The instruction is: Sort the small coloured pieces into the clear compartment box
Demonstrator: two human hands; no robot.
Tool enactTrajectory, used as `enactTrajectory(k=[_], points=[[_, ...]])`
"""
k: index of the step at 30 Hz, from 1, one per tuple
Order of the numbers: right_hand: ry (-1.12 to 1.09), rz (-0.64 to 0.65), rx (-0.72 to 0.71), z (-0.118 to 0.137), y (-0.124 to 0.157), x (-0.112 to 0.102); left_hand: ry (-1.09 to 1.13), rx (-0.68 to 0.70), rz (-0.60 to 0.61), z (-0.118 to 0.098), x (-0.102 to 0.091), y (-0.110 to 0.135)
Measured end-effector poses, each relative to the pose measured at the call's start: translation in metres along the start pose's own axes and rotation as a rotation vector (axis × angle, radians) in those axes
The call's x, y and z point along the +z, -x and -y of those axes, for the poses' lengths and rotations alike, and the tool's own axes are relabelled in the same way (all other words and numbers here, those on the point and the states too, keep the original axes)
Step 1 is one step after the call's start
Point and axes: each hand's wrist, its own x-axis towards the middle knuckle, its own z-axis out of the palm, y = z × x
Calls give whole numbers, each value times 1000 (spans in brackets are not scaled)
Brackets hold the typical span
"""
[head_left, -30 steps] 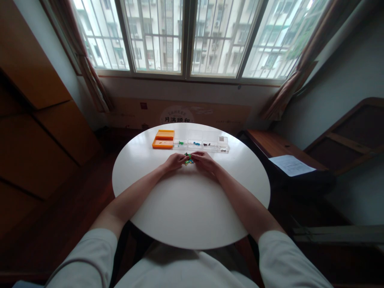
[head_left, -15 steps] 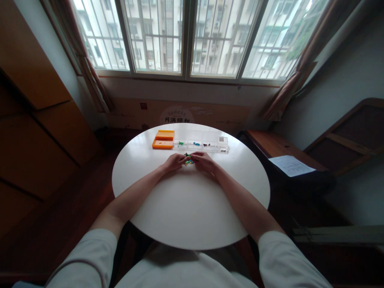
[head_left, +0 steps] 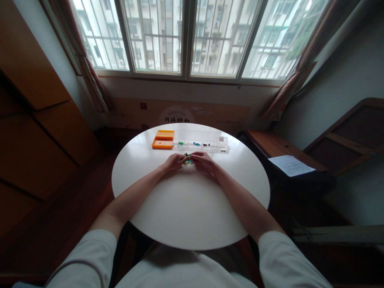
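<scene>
A small heap of tiny coloured pieces (head_left: 189, 162), green, blue and yellow, lies on the white round table (head_left: 189, 212). My left hand (head_left: 175, 161) is at the heap's left edge, its fingers closed together near the pieces. From the other side my right hand (head_left: 203, 159) reaches in, thumb and fingers pinched over the heap. Whatever either hand pinches is too small to make out. Just beyond the hands stand an open orange box (head_left: 163, 145) with a few small bits in it and a row of clear boxes (head_left: 207, 149) holding green, blue and dark pieces.
A wooden bench (head_left: 277, 150) stands right of the table, with a paper sheet (head_left: 291, 165) on it. Behind the table a large flat carton (head_left: 222, 116) leans below the barred window. A wooden cabinet (head_left: 54, 132) is at the left.
</scene>
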Motion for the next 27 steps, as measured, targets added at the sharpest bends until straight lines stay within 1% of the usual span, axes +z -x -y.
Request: enactTrajectory(k=[9, 18, 27], points=[[25, 10, -10, 1, 1, 0, -15, -3, 6, 1, 1, 0], [39, 13, -15, 2, 1, 1, 15, -17, 5, -1, 0, 0], [40, 30, -25, 2, 1, 1, -58, 7, 11, 2, 2, -1]])
